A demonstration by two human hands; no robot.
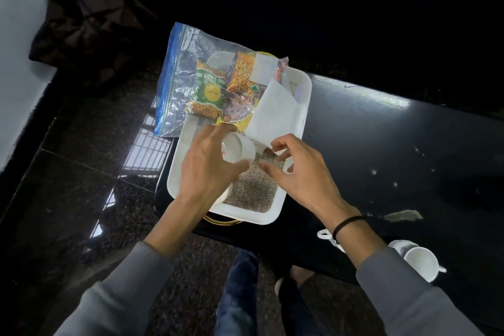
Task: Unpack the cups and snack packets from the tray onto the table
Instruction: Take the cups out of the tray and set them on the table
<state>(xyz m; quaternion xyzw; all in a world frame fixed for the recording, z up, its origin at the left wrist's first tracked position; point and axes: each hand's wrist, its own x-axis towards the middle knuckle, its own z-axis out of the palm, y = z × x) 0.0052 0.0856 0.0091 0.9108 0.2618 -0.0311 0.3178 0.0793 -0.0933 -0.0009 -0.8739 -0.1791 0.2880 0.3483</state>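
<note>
A white tray (306, 82) sits at the left end of a dark table (381, 144), its near edge close to the table's near edge. The left hand (204, 172) is over the middle of the tray, with its fingers and thumb curled round a small white cup (236, 148). The cup is tipped on its side, and its open mouth faces the camera. Just to its right, the right hand (302, 172) has its fingers bent and pinches the near corner of a white sheet of paper (275, 114) between thumb and forefinger. The sheet lies across the right half of the tray, reaching toward the far right corner. A brown mesh mat (253, 188) covers the tray's floor at the near right corner, partly under both hands. A clear zip bag (178, 71) with a blue strip along one side lies over the tray's far left corner and hangs out past its left edge. Inside the bag are snack packets, among them a green packet (210, 87) and an orange packet (244, 71), and the paper overlaps their right side. Two more white cups are on the table along its near edge, well apart from the tray. One cup (421, 264) lies on its side to the right of the right sleeve, and another cup (324, 234) is mostly hidden behind the right wrist, which wears a black band (346, 224).
</note>
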